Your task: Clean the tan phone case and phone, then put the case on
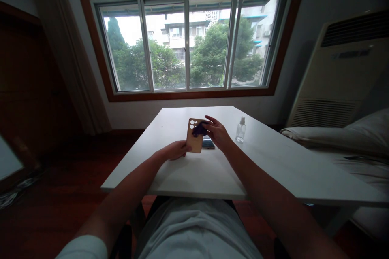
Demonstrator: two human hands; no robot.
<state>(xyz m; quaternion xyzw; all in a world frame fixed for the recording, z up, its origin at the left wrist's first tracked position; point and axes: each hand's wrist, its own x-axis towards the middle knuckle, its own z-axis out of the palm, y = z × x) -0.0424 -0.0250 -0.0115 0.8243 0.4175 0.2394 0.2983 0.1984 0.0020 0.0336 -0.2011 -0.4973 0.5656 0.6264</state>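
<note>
A tan phone case (194,142) with round camera holes is held upright above the white table (194,178). My left hand (176,150) grips its lower left edge, fingers closed on it. My right hand (216,130) pinches a dark purple cloth (199,128), which lies against the upper part of the case. Behind the case and under my right hand, a dark flat object (208,143), like a phone, rests on the table, partly hidden.
A clear spray bottle (240,130) stands on the table to the right of my right hand. Beyond the table is a wide window (187,44). A sofa (337,139) and a tall air conditioner (340,68) are on the right.
</note>
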